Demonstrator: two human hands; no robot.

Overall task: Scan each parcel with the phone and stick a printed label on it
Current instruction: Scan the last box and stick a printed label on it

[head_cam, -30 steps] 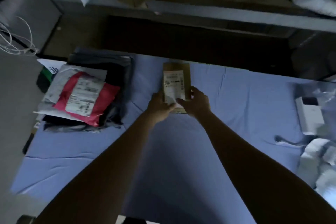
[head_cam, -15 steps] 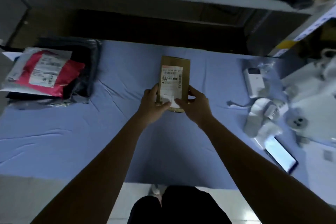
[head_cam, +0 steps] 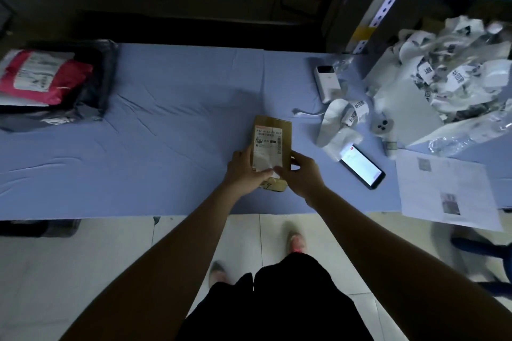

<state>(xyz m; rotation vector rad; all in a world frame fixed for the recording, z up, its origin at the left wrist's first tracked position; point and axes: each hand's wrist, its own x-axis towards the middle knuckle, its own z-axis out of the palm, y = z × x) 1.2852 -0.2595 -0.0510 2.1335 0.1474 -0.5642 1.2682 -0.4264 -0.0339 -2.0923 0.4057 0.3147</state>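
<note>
The left hand point(head_cam: 243, 171) curls round the left edge of the brown parcel point(head_cam: 273, 144) and the right hand point(head_cam: 303, 177) round its right edge, thumbs meeting on the near end of the white label point(head_cam: 267, 149). The parcel reaches away from them, above the front edge of the bench point(head_cam: 166, 147). The phone point(head_cam: 361, 166) lies just to the right, screen lit.

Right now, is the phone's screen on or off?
On. The phone lies face up on the blue tablecloth, right of the brown parcel, and its screen glows white.
</note>
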